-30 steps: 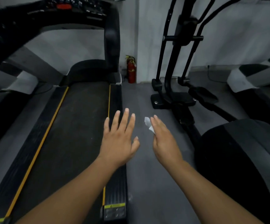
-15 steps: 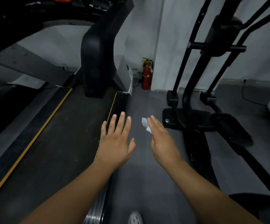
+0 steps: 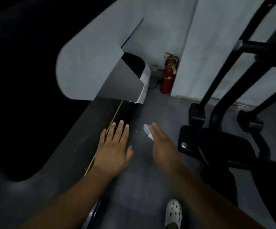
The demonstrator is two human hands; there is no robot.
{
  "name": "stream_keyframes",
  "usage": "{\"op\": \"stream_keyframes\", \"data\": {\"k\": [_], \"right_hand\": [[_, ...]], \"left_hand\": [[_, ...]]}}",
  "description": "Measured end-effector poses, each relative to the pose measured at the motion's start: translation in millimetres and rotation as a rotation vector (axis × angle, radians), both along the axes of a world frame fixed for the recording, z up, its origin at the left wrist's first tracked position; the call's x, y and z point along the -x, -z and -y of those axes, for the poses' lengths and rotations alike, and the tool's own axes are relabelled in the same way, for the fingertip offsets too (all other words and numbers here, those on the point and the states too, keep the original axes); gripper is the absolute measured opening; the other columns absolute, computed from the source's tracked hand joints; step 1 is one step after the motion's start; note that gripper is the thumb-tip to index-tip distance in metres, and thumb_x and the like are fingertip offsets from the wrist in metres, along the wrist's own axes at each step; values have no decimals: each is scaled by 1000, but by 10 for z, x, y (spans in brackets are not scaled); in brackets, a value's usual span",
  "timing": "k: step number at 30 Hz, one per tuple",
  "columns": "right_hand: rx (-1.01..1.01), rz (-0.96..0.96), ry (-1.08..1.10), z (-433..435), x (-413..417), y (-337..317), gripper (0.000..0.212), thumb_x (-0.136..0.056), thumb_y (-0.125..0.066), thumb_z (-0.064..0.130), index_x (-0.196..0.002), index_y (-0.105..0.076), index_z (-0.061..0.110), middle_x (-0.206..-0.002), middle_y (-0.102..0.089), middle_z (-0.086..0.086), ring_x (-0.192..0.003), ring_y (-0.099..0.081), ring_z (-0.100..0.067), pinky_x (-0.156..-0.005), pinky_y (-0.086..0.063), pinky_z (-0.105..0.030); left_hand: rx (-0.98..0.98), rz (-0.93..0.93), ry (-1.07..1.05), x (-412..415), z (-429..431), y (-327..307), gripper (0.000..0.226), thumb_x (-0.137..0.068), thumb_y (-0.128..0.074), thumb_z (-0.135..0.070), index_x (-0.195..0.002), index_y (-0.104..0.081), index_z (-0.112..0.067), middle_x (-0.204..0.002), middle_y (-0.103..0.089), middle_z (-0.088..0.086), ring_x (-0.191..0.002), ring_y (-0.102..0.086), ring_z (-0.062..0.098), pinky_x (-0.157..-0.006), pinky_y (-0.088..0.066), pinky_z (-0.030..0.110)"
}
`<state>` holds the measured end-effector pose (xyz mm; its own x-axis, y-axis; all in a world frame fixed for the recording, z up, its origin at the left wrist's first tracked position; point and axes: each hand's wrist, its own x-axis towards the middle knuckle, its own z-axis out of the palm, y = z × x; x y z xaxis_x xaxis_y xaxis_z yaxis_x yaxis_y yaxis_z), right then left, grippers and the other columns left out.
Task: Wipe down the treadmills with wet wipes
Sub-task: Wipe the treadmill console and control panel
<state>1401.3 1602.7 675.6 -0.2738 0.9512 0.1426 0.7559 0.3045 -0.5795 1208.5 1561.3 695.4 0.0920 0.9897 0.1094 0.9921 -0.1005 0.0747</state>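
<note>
The treadmill's dark belt (image 3: 74,146) runs on the left, with a yellow line and a ribbed black side rail (image 3: 127,111) along its right edge. A grey upright (image 3: 87,63) and a large black part rise over it. My left hand (image 3: 114,146) hovers flat over the rail, fingers straight and spread, holding nothing. My right hand (image 3: 163,146) is stretched forward over the grey floor beside the treadmill. A small white wet wipe (image 3: 147,132) sticks out from its thumb side; the thumb itself is hidden.
A black elliptical trainer (image 3: 216,138) stands close on the right, its bars rising to the top right. A red fire extinguisher (image 3: 167,76) stands against the white wall ahead. My white perforated shoe (image 3: 173,212) is on the grey floor (image 3: 150,187) between the machines.
The view has moved forward and tilted down along the treadmill's right side; the upright now looms large at upper left. Both hands keep their pose, the wipe still in my right hand.
</note>
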Motion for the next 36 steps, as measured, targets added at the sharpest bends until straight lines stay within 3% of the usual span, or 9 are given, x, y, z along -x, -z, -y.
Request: {"op": "stream_keyframes", "data": {"k": [3, 6, 16, 21, 26, 28, 31, 34, 36], "right_hand": [[42, 49, -101, -785, -59, 330, 65, -95, -49, -9, -155, -34, 11, -164, -27, -4, -148, -33, -21, -113, -17, -19], [84, 72, -161, -1337, -68, 688, 65, -96, -47, -6, -156, -32, 14, -165, -24, -1, -148, -31, -14, -110, -13, -12], [109, -42, -174, -2626, 506, 2332, 62, -91, -54, -10, -150, -43, 5, -157, -40, -13, -145, -40, -24, -113, -27, -21], [52, -115, -267, -3206, 775, 3361, 60, -84, -62, -12, -141, -52, 4, -146, -52, -18, -135, -51, -33, -105, -49, -47], [-40, -16, -392, -3827, 1271, 4256, 54, -88, -34, 9, -137, -56, 0, -141, -56, -20, -134, -52, -36, -112, -39, -41], [-74, 35, -439, -4087, 1610, 4560, 58, -89, -29, 16, -139, -54, 1, -144, -54, -20, -136, -48, -36, -112, -43, -47], [-141, 130, -474, -4200, 2046, 4916, 55, -95, -50, 11, -148, -43, 5, -155, -40, -18, -145, -36, -34, -115, -36, -49], [-176, 147, -559, -4025, 2163, 5120, 48, -96, -54, 19, -142, -50, 5, -152, -45, -16, -143, -39, -29, -117, -31, -44], [-156, 192, -692, -3920, 2059, 5134, 52, -101, -38, 36, -142, -51, 6, -155, -43, -13, -146, -36, -25, -121, -23, -41]], "left_hand": [[50, 4, -71, -132, -612, 378, 73, -91, -34, -46, -153, -40, -8, -159, -36, 15, -146, -35, 36, -114, -34, 58], [112, 11, -132, -178, -1058, 745, 73, -91, -33, -46, -153, -40, -7, -160, -35, 15, -147, -34, 37, -114, -33, 58], [237, -96, -155, 255, -2302, 2287, 73, -92, -32, -46, -152, -41, -7, -160, -34, 15, -147, -34, 37, -113, -34, 58], [245, -136, -226, 509, -2786, 3296, 73, -89, -34, -46, -150, -44, -7, -158, -38, 16, -144, -38, 37, -110, -38, 58], [243, -113, -349, 848, -3141, 4269, 73, -89, -34, -47, -148, -47, -7, -156, -42, 15, -141, -43, 37, -108, -40, 57], [251, -77, -399, 1005, -3244, 4672, 77, -90, -25, -52, -152, -41, -10, -161, -31, 12, -146, -36, 33, -113, -34, 54], [235, 22, -462, 1183, -3327, 5151, 85, -86, 0, -59, -161, -15, -20, -165, 3, -2, -156, -4, 19, -124, -8, 43], [157, 64, -464, 1238, -3317, 5291, 80, -89, 1, -59, -161, -11, -26, -168, 1, -6, -154, 5, 11, -126, 0, 39], [144, 81, -472, 1242, -3300, 5282, 78, -90, 4, -59, -161, -8, -29, -168, 2, -7, -153, 9, 8, -124, 6, 35]]}}
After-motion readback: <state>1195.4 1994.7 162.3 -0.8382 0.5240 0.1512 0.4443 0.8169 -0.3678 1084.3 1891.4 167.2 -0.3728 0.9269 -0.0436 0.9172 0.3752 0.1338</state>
